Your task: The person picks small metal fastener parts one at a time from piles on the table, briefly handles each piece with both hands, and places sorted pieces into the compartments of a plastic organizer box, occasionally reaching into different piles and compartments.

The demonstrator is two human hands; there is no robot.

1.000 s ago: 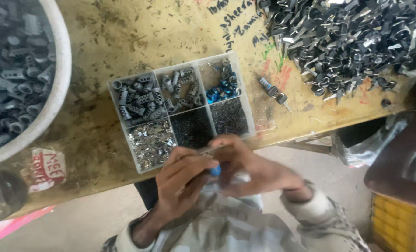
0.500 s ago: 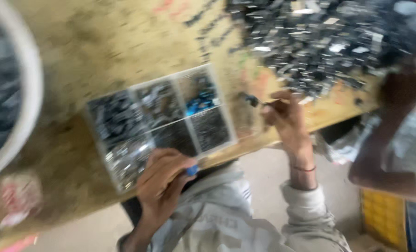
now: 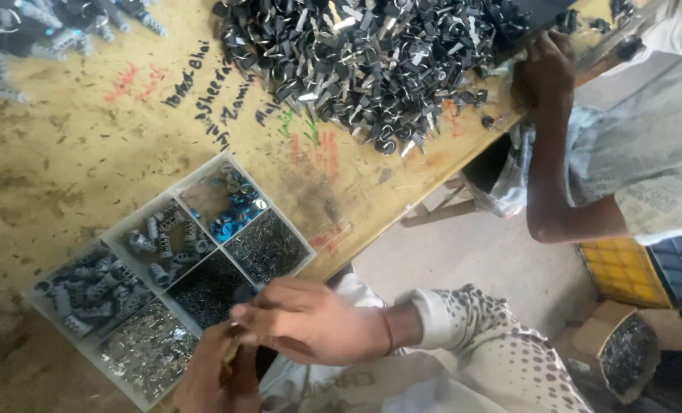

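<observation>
Clear plastic sorting tray (image 3: 88, 321) with six compartments lies at the near tabletop (image 3: 65, 176) edge, both hands meeting just at its 5 o'clock corner.
Right hand (image 3: 310, 321) is closed narrow over something small; left hand (image 3: 218, 375) pinches what may be a small metal part (image 3: 234, 336), blurred. Judged mid-assembly; next calls for fine fitting. A co-worker's hand (image 3: 543, 73) touches the black clip pile (image 3: 371, 53) at 1 o'clock.

Scribbled yellow wooden workbench (image 3: 73, 153) over grey concrete floor (image 3: 478, 252).
</observation>
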